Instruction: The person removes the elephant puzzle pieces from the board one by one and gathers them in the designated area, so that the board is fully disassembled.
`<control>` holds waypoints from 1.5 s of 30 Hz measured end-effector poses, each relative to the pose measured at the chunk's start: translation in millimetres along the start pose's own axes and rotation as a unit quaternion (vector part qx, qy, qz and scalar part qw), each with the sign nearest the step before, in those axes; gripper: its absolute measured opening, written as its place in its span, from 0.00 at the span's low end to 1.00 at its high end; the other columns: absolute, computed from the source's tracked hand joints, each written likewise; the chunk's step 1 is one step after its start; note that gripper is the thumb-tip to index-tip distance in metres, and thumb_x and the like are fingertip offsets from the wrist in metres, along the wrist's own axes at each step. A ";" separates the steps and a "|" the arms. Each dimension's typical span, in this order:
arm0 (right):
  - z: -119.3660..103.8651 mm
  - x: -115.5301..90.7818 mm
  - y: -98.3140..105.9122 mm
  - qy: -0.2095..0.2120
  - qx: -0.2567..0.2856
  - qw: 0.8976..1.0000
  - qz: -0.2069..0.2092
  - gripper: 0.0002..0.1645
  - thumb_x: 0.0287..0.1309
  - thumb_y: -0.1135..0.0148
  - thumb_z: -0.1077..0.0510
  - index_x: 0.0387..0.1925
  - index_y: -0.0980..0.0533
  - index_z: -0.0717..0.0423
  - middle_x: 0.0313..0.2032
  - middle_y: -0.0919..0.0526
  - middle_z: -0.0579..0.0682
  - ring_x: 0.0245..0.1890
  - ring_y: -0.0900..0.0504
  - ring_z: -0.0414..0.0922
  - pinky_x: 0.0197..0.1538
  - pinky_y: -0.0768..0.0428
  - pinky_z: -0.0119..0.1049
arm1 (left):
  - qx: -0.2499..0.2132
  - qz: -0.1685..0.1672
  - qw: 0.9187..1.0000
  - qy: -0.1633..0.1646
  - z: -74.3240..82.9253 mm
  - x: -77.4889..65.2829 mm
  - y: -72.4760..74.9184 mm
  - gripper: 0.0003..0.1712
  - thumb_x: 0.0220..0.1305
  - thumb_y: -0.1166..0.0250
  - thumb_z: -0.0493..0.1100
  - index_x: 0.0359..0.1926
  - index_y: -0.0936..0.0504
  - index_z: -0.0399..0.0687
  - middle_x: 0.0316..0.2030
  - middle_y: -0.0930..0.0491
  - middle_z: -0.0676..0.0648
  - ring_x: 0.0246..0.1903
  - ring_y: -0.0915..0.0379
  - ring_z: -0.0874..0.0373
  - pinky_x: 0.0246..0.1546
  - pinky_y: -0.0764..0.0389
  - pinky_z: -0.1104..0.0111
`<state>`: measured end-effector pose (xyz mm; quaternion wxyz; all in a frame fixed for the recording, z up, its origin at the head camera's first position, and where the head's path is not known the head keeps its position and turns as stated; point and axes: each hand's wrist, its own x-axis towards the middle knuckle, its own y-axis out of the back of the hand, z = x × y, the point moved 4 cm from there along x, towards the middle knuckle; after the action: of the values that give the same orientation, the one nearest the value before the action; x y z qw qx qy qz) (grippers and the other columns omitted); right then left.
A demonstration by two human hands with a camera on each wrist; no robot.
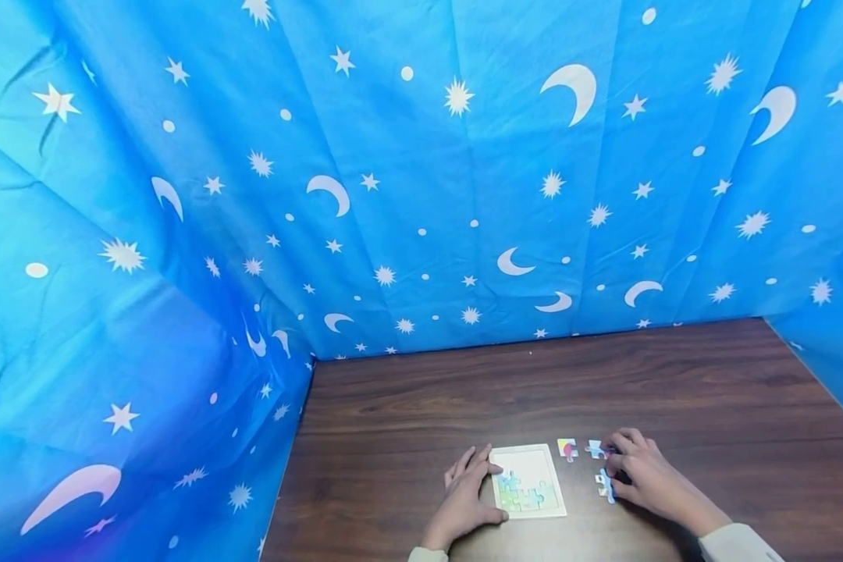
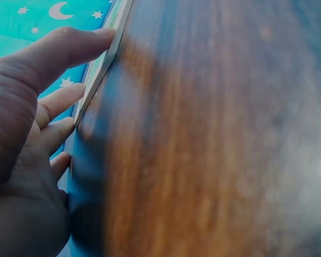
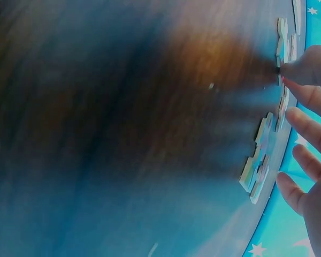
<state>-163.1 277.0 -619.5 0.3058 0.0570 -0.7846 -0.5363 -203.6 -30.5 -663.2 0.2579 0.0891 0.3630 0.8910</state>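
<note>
A square puzzle tray (image 1: 560, 513) with a pale rim lies on the table, several joined green and blue puzzle pieces (image 1: 516, 501) filling its lower part. My left hand (image 1: 464, 499) rests at its left side, thumb by the near corner and fingers spread along the edge. In the left wrist view, the thumb and fingertips touch the tray's thin edge (image 2: 104, 67). To the tray's right, my right hand (image 1: 649, 478) reaches down over loose pieces. Its thumb and index finger pinch a puzzle piece (image 3: 280, 79) at table level, partly hidden by the fingertips.
A yellow and red puzzle piece (image 1: 567, 448) lies just right of the tray. More loose pieces (image 3: 251, 170) lie beyond the right hand's fingers in the right wrist view. A blue curtain (image 1: 428, 195) with moons and stars hangs around the dark wooden table (image 1: 393, 406).
</note>
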 end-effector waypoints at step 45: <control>-86.0 75.9 -60.3 0.078 0.037 0.995 0.041 0.11 0.36 0.22 0.57 0.25 0.18 0.45 0.42 0.22 0.51 0.46 0.26 0.58 0.40 0.27 0.52 | 0.041 0.037 0.998 -0.014 -4.3 0.5 -2.1 0.50 0.37 0.20 0.47 0.67 0.26 0.52 0.73 0.35 0.50 0.73 0.45 0.46 0.64 0.47 0.43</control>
<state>-192.1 150.7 -620.0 0.3858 0.0780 -0.7794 -0.4875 -204.6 -31.5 -667.8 0.2259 0.1258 0.3922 0.8828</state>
